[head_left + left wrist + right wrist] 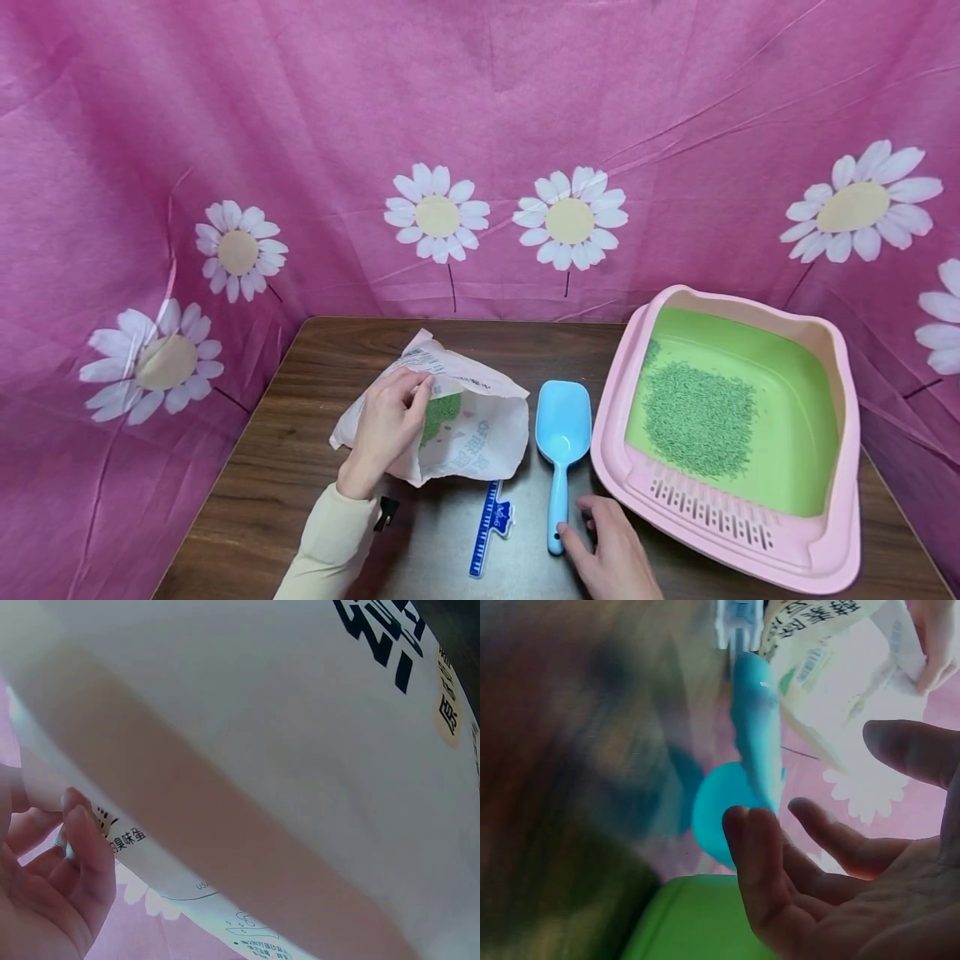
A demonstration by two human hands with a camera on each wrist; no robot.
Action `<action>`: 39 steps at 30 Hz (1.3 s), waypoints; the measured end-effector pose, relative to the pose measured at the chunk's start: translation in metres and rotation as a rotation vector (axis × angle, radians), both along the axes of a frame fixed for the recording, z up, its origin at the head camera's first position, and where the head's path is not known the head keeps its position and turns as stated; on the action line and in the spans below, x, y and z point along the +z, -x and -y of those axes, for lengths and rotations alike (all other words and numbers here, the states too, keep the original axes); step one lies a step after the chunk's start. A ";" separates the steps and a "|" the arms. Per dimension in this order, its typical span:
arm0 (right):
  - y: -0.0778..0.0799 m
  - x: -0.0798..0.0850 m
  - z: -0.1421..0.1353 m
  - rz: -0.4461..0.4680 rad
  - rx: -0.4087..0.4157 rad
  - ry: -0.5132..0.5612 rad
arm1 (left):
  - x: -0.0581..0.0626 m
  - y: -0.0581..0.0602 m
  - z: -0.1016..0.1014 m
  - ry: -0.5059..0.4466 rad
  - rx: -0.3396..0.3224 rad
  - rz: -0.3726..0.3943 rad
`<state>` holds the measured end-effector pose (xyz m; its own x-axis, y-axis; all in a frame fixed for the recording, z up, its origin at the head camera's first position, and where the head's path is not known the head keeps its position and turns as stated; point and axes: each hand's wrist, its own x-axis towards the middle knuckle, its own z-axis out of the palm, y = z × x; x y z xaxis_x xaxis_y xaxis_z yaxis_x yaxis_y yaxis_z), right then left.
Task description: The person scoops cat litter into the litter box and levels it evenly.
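Note:
My left hand [390, 421] pinches the upper edge of a pale paper bag [480, 437]. The bag lies with its mouth open toward me, and green pellets [442, 412] show inside. In the left wrist view, the left fingers [94, 847] hold the rim while the printed bag fills most of the picture. My right hand [611, 554] is beside the handle end of a light blue scoop [562, 421], fingers apart and loosely bent. The right wrist view shows the scoop handle [754, 712] just beyond those fingers [761, 862]; whether they touch it I cannot tell.
At the right stands a pink litter tray [618, 417] with a green inside and a patch of green pellets [697, 421]. A blue-and-white sealing clip [487, 533] lies between bag and scoop. A small black clip [386, 512] is by my left wrist. Pink flowered cloth [510, 100] hangs behind.

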<state>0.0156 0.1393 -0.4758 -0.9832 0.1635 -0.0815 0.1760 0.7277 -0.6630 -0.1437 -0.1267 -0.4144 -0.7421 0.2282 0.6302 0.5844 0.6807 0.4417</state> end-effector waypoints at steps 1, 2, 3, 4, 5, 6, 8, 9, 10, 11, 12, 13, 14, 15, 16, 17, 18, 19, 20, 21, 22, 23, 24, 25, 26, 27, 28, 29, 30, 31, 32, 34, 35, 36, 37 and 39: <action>0.000 0.002 0.001 -0.022 0.008 0.002 | 0.000 0.000 0.000 0.001 -0.001 0.000; 0.000 0.003 0.002 -0.049 0.014 0.008 | 0.000 -0.001 0.000 0.003 -0.001 0.004; 0.000 0.005 0.004 -0.079 0.017 0.018 | 0.000 -0.002 0.000 0.007 -0.001 0.007; 0.000 0.007 0.005 -0.108 0.019 0.030 | 0.001 -0.003 0.000 0.008 -0.002 0.012; 0.001 0.009 0.006 -0.132 0.019 0.043 | 0.001 -0.004 0.000 0.010 -0.002 0.021; 0.002 0.011 0.007 -0.144 0.021 0.054 | 0.001 -0.006 0.000 0.010 -0.005 0.028; 0.005 0.015 0.008 -0.146 0.017 0.073 | 0.001 -0.009 0.000 0.013 -0.015 0.036; 0.007 0.017 0.008 -0.141 0.013 0.083 | 0.001 -0.011 0.000 0.013 -0.020 0.040; 0.010 0.020 0.008 -0.141 0.009 0.090 | 0.001 -0.012 0.000 0.013 -0.025 0.044; 0.012 0.022 0.007 -0.144 0.008 0.097 | 0.000 -0.014 0.000 0.014 -0.028 0.047; 0.014 0.023 0.007 -0.151 0.008 0.106 | 0.000 -0.016 0.000 0.019 -0.031 0.048; 0.017 0.025 0.007 -0.167 0.008 0.116 | -0.001 -0.018 -0.001 0.026 -0.030 0.051; 0.019 0.026 0.007 -0.184 0.008 0.124 | -0.001 -0.020 -0.001 0.031 -0.028 0.056; 0.021 0.027 0.007 -0.206 0.013 0.130 | -0.002 -0.022 -0.002 0.038 -0.023 0.062; 0.024 0.028 0.007 -0.224 0.018 0.130 | -0.003 -0.025 -0.002 0.046 -0.019 0.066; 0.026 0.029 0.007 -0.236 0.019 0.133 | -0.004 -0.028 -0.003 0.057 -0.015 0.070; 0.028 0.029 0.008 -0.239 0.019 0.133 | -0.004 -0.030 -0.004 0.070 -0.011 0.073; 0.030 0.029 0.008 -0.240 0.018 0.128 | -0.005 -0.033 -0.004 0.083 -0.006 0.075; 0.032 0.030 0.009 -0.239 0.019 0.122 | -0.006 -0.035 -0.005 0.094 -0.002 0.078; 0.033 0.030 0.010 -0.241 0.023 0.114 | -0.007 -0.038 -0.006 0.106 0.001 0.081; 0.035 0.030 0.010 -0.241 0.027 0.105 | -0.008 -0.040 -0.007 0.116 0.000 0.086; 0.037 0.030 0.011 -0.241 0.032 0.095 | -0.010 -0.042 -0.008 0.125 -0.002 0.090; 0.038 0.029 0.012 -0.243 0.041 0.084 | -0.012 -0.044 -0.009 0.131 -0.005 0.094; 0.040 0.029 0.013 -0.244 0.051 0.073 | -0.013 -0.045 -0.010 0.135 -0.010 0.101; 0.042 0.029 0.014 -0.244 0.059 0.063 | -0.015 -0.047 -0.011 0.137 -0.016 0.106; 0.044 0.030 0.015 -0.248 0.066 0.055 | -0.018 -0.048 -0.012 0.140 -0.024 0.109; 0.046 0.030 0.015 -0.249 0.069 0.049 | -0.020 -0.049 -0.013 0.141 -0.033 0.109; 0.048 0.030 0.016 -0.251 0.073 0.039 | -0.023 -0.051 -0.014 0.145 -0.041 0.106; 0.050 0.030 0.016 -0.257 0.074 0.034 | -0.026 -0.052 -0.015 0.150 -0.048 0.100; 0.053 0.030 0.017 -0.260 0.075 0.028 | -0.028 -0.053 -0.016 0.154 -0.054 0.094; 0.055 0.030 0.017 -0.266 0.074 0.023 | -0.031 -0.054 -0.017 0.158 -0.057 0.085; 0.060 0.031 0.018 -0.275 0.070 0.016 | -0.036 -0.057 -0.018 0.169 -0.062 0.070; 0.063 0.031 0.018 -0.281 0.069 0.015 | -0.039 -0.058 -0.019 0.175 -0.062 0.063; 0.066 0.032 0.018 -0.282 0.065 0.019 | -0.041 -0.059 -0.020 0.180 -0.061 0.056; 0.068 0.032 0.018 -0.278 0.063 0.019 | -0.043 -0.061 -0.020 0.184 -0.059 0.049; 0.073 0.033 0.019 -0.267 0.061 0.023 | -0.047 -0.063 -0.022 0.194 -0.057 0.038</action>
